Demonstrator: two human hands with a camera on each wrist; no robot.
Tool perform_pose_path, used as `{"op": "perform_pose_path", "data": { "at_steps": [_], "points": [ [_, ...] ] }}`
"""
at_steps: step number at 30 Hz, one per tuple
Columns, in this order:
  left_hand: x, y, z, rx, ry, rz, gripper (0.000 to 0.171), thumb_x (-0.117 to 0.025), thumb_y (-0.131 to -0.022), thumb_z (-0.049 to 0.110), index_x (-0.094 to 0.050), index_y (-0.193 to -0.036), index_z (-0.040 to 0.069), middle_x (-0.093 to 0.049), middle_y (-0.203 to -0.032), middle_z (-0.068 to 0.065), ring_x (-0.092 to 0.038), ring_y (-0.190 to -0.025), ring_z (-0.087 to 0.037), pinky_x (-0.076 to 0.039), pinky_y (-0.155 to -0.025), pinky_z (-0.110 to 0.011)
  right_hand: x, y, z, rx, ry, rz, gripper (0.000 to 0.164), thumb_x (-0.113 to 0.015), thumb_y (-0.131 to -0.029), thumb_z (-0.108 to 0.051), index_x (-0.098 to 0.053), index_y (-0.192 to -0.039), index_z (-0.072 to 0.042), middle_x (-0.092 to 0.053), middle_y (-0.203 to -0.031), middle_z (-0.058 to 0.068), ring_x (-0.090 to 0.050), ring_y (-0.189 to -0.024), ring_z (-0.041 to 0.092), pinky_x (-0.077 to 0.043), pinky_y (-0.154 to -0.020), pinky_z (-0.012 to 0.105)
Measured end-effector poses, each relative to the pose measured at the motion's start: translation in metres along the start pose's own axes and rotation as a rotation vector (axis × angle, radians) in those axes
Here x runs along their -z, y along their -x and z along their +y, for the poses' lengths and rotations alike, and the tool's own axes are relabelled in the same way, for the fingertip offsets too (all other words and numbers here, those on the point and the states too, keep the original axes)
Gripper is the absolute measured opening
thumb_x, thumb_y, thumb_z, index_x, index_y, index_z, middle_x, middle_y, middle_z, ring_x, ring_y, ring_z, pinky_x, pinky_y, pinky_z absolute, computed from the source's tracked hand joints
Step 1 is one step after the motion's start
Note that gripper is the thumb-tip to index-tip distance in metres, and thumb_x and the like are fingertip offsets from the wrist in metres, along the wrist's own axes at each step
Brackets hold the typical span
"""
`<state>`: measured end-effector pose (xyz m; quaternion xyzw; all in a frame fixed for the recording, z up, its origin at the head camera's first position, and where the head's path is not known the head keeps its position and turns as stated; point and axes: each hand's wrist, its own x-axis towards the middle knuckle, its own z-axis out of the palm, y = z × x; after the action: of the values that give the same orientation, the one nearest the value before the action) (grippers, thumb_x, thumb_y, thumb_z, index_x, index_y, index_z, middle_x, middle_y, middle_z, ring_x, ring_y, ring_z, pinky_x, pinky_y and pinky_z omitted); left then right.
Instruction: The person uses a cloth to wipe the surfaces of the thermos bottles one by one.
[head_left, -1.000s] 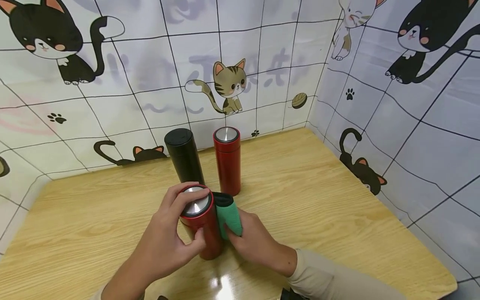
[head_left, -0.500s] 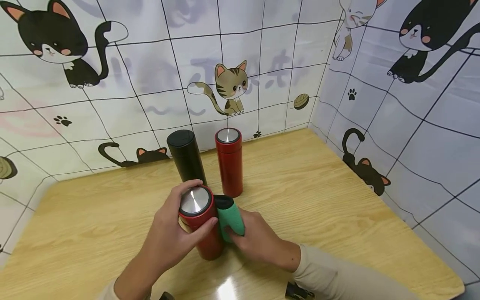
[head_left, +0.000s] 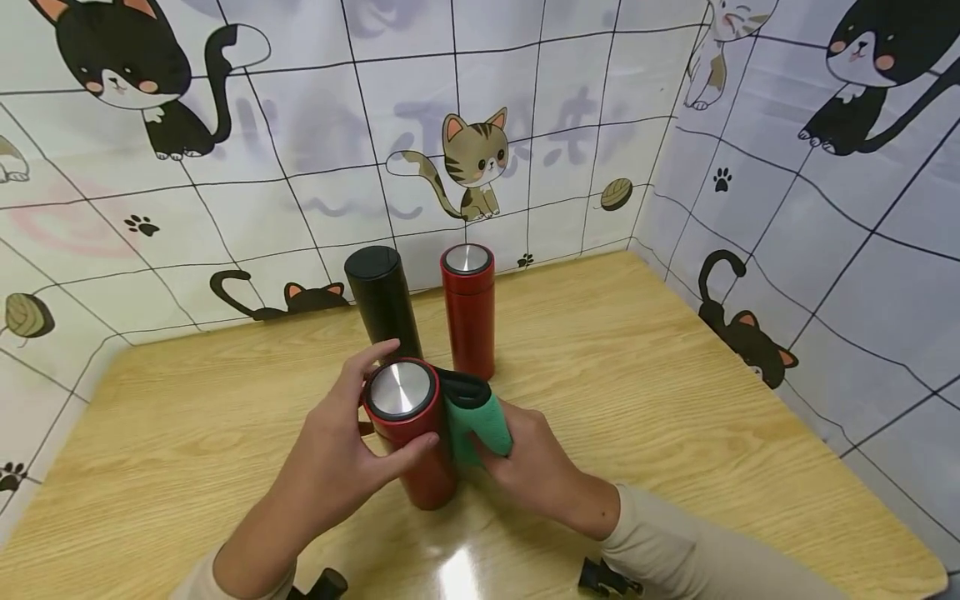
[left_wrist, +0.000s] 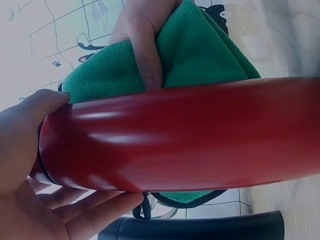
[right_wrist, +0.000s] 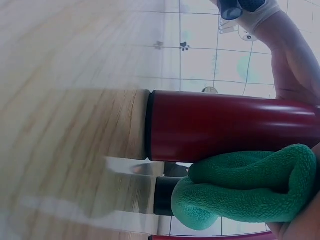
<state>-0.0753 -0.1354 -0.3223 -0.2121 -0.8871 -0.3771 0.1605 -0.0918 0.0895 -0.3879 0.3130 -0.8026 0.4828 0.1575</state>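
Observation:
A red thermos bottle [head_left: 429,471] with a shiny steel-topped lid stands upright on the wooden table. Around its upper part curls my left hand [head_left: 333,454], thumb on the near side and fingers behind. My right hand [head_left: 543,467] grips a folded green cloth [head_left: 492,423] with a black edge and holds it against the bottle's right side. In the left wrist view the cloth [left_wrist: 205,60] spreads along the bottle [left_wrist: 190,135], and part shows below it. From the right wrist, the bottle's dark base [right_wrist: 149,125] is seen on the tabletop, beside the bunched cloth [right_wrist: 240,200].
Behind the held bottle stand a black bottle [head_left: 382,296] and a second red bottle [head_left: 471,321]. A cat-printed sheet [head_left: 300,125] hangs at the back and right of the table [head_left: 210,417]. Dark wrist-worn devices [head_left: 609,577] show at the bottom edge.
My left fingers have slid off the lid's top to the bottle's side. The cloth's black-edged end has spread toward the back of the bottle. The head view has shifted slightly.

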Motion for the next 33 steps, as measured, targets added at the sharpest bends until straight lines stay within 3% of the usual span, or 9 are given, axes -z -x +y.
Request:
{"op": "perform_pose_path", "data": {
  "at_steps": [4, 11, 17, 23, 28, 33],
  "points": [
    [0.001, 0.0001, 0.0008, 0.036, 0.013, -0.029, 0.09, -0.089, -0.074, 0.024, -0.035, -0.145, 0.015, -0.063, -0.121, -0.002, -0.064, -0.107, -0.014, -0.061, -0.075, -0.029, -0.0016, 0.0003, 0.0007, -0.003, -0.006, -0.012, 0.024, -0.071, -0.087, 0.004, -0.065, -0.109, -0.002, -0.075, -0.102, 0.009, -0.07, -0.098, 0.013, -0.06, -0.081, 0.03],
    [0.0028, 0.0012, -0.0012, 0.025, 0.1, -0.09, 0.08, -0.084, -0.078, 0.016, -0.038, -0.143, 0.015, -0.061, -0.128, 0.005, -0.063, -0.11, -0.009, -0.06, -0.084, -0.032, -0.0077, 0.0032, 0.005, -0.044, 0.03, -0.107, 0.027, -0.068, -0.09, 0.0, -0.063, -0.116, -0.003, -0.073, -0.106, 0.006, -0.069, -0.101, 0.013, -0.059, -0.085, 0.03],
    [0.0001, 0.0003, 0.0004, 0.087, 0.104, -0.098, 0.087, -0.089, -0.075, 0.034, -0.037, -0.143, 0.018, -0.062, -0.128, 0.004, -0.063, -0.113, -0.011, -0.059, -0.089, -0.034, -0.0069, 0.0038, 0.0031, -0.108, 0.023, -0.179, 0.033, -0.065, -0.093, -0.002, -0.059, -0.126, -0.005, -0.072, -0.115, 0.005, -0.067, -0.11, 0.013, -0.058, -0.091, 0.032],
    [-0.0016, 0.0, 0.0005, 0.149, 0.122, -0.092, 0.086, -0.09, -0.073, 0.034, -0.037, -0.138, 0.014, -0.064, -0.126, 0.003, -0.064, -0.113, -0.011, -0.057, -0.093, -0.035, -0.0054, 0.0033, -0.0001, -0.109, -0.031, -0.151, 0.032, -0.064, -0.094, -0.002, -0.06, -0.126, -0.005, -0.071, -0.116, 0.004, -0.066, -0.111, 0.011, -0.058, -0.091, 0.03],
    [0.0025, -0.0014, -0.0018, 0.14, 0.127, -0.115, 0.076, -0.088, -0.075, 0.038, -0.042, -0.132, 0.016, -0.065, -0.122, 0.007, -0.065, -0.109, -0.008, -0.058, -0.09, -0.033, -0.0052, 0.003, -0.0002, -0.069, -0.084, -0.096, 0.028, -0.065, -0.093, 0.001, -0.062, -0.12, -0.004, -0.072, -0.113, 0.006, -0.066, -0.108, 0.011, -0.058, -0.089, 0.029],
    [0.0077, -0.0031, -0.0042, 0.132, 0.164, -0.15, 0.072, -0.089, -0.074, 0.039, -0.048, -0.131, 0.022, -0.064, -0.119, 0.01, -0.063, -0.106, -0.009, -0.059, -0.081, -0.028, -0.0076, 0.0033, 0.0019, -0.079, -0.07, -0.131, 0.026, -0.064, -0.094, 0.0, -0.061, -0.12, -0.003, -0.072, -0.113, 0.007, -0.067, -0.109, 0.013, -0.058, -0.09, 0.03]
  ]
}}
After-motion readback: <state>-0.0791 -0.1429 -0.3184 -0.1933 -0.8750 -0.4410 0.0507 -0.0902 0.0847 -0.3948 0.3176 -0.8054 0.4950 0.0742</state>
